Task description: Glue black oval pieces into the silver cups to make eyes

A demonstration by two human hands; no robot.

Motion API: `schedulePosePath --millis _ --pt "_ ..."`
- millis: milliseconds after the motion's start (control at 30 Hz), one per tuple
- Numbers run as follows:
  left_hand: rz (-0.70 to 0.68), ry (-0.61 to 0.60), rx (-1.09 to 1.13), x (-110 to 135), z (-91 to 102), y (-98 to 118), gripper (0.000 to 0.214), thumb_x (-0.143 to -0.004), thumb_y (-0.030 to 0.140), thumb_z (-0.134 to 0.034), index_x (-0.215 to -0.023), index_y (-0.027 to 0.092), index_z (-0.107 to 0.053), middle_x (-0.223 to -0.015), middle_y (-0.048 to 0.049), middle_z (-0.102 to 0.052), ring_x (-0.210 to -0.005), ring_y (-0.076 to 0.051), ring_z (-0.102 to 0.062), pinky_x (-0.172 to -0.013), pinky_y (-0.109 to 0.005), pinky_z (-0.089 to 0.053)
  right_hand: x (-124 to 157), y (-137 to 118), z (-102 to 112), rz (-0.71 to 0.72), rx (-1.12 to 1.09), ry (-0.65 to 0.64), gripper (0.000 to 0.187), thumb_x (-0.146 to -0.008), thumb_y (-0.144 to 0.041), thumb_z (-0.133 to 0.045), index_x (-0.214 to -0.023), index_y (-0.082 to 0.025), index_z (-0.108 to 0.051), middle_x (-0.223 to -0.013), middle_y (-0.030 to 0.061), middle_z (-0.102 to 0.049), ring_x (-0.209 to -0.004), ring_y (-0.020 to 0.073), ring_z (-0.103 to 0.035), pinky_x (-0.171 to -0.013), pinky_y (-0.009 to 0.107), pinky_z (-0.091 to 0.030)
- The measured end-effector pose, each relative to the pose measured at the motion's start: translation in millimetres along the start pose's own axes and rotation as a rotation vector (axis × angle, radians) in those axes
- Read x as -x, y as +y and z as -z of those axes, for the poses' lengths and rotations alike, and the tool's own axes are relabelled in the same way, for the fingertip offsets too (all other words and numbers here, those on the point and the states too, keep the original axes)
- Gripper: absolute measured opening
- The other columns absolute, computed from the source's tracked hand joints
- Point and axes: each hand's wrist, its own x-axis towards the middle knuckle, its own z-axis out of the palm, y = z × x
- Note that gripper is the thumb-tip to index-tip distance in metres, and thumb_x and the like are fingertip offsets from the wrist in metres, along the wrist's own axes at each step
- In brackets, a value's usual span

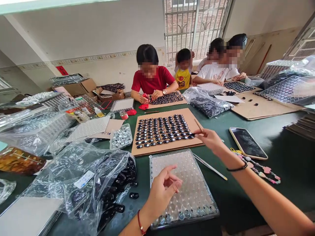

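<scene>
My right hand (210, 141) is closed on a thin wooden stick (198, 124). It is at the right edge of a cardboard sheet (147, 151), and its fingertips are close to the end of a row of glossy black oval pieces (163, 129); whether they touch one is unclear. Loosely bent and apart, the fingers of my left hand (163, 188) hover over a clear plastic tray (183, 164), with nothing visible in them. Several round, glassy pieces (188, 213) line the tray's near end. A second thin stick (210, 167) lies beside the tray.
Left stand a box of small silvery pieces (121, 136) and a plastic bag (81, 173) spilling black pieces (115, 190). A phone (247, 142) with a beaded strap (267, 170) lies right. Opposite, a person in red (157, 78) works at another board; more people sit behind.
</scene>
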Motion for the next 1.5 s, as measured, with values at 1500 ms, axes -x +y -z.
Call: schedulePosePath --millis 1500 --pt "-0.014 0.110 -0.217 -15 11.2 0 0.025 -0.079 0.036 -0.049 -0.094 0.017 -0.056 -0.068 -0.0008 -0.060 -0.059 -0.012 -0.055 -0.060 -0.025 -0.046 56 -16 32 0.199 0.173 0.117 0.050 -0.096 -0.036 -0.014 -0.071 -0.015 -0.052 -0.057 0.0009 -0.041 -0.052 0.0134 -0.043 -0.050 0.022 -0.034"
